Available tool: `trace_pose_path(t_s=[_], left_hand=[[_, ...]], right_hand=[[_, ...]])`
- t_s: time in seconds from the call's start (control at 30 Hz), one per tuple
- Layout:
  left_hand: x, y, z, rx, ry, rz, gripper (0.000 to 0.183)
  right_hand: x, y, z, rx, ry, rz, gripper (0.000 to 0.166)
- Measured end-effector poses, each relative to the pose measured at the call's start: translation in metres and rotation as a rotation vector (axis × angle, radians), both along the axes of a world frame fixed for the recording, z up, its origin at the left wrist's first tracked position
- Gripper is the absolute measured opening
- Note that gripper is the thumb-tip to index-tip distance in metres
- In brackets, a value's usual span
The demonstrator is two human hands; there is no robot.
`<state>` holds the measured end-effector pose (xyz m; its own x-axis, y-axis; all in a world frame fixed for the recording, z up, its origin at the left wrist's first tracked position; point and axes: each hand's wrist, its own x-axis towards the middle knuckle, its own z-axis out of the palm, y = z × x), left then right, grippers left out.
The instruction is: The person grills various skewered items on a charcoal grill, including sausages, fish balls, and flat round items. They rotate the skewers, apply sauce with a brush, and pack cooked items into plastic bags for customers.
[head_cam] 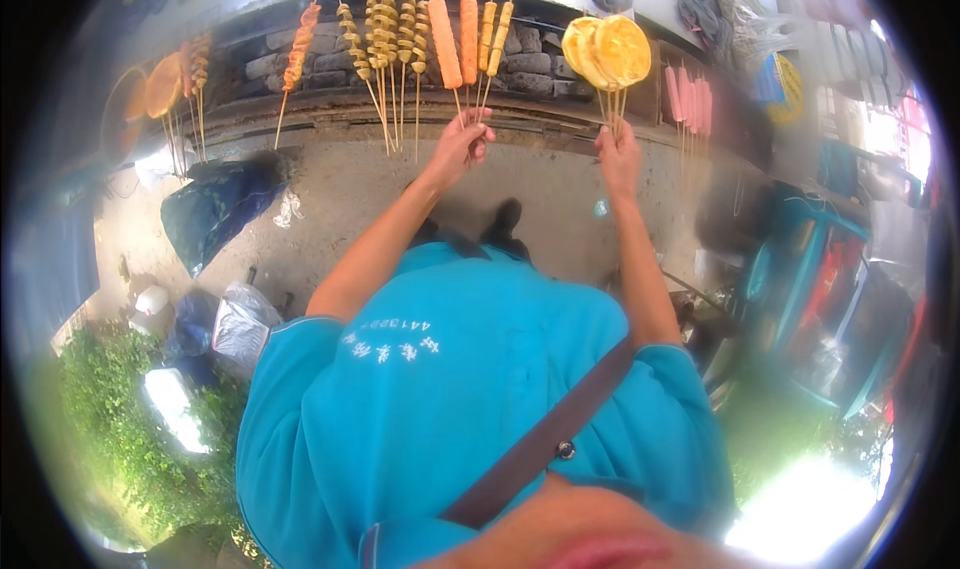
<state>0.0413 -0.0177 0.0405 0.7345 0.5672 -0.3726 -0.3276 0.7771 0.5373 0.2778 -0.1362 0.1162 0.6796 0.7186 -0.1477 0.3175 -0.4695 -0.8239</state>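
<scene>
My left hand pinches the thin wooden sticks of several skewers. Two carry thick orange sausage-like pieces, and two more carry slimmer yellow-brown pieces. In my right hand are the sticks of several skewers topped with flat, round yellow slices, fanned and overlapping. Both sets of food stand over the near side of a long charcoal grill. Left of my left hand, spiral-cut skewers rest across the grill with their sticks towards me. Farther left lies one reddish, twisted skewer.
Pink sausage skewers sit at the grill's right end. At the far left are more skewers with round orange slices. A dark plastic bag hangs below them. Teal-framed gear stands to the right, and leafy plants behind me.
</scene>
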Motion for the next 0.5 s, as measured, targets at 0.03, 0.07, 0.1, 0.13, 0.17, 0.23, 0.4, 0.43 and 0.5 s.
trace_pose_path(t_s=[0.03,0.07,0.1,0.13,0.17,0.23,0.4,0.43,0.5], left_hand=[[-0.001,0.002,-0.003,0.016,-0.013,0.002,0.025],[0.000,0.002,-0.007,0.032,-0.026,0.004,0.027],[0.001,0.001,-0.008,0.046,-0.038,0.000,0.029],[0.000,0.002,-0.007,0.053,-0.022,-0.011,0.031],[0.001,0.003,-0.005,0.060,-0.006,-0.022,0.033],[-0.003,0.003,-0.001,0.069,0.030,-0.051,0.038],[-0.016,-0.002,0.004,0.087,0.115,-0.065,0.053],[-0.021,-0.007,0.005,0.067,0.113,-0.063,0.054],[-0.043,-0.023,0.002,0.029,0.142,-0.026,0.056]], right_hand=[[-0.020,0.010,0.008,0.038,-0.003,0.002,0.026],[-0.037,0.017,0.011,0.075,-0.007,0.005,0.026],[-0.047,0.019,0.007,0.081,-0.019,0.000,0.026],[-0.054,0.025,0.001,0.092,-0.029,-0.005,0.026],[-0.057,0.029,-0.005,0.102,-0.040,-0.010,0.026],[-0.064,0.033,-0.019,0.087,0.040,-0.051,0.027],[-0.070,0.030,-0.040,0.105,-0.005,-0.108,0.027],[-0.066,0.033,-0.050,0.130,-0.139,-0.071,0.027],[-0.058,0.030,-0.048,0.189,-0.184,-0.072,0.027]])
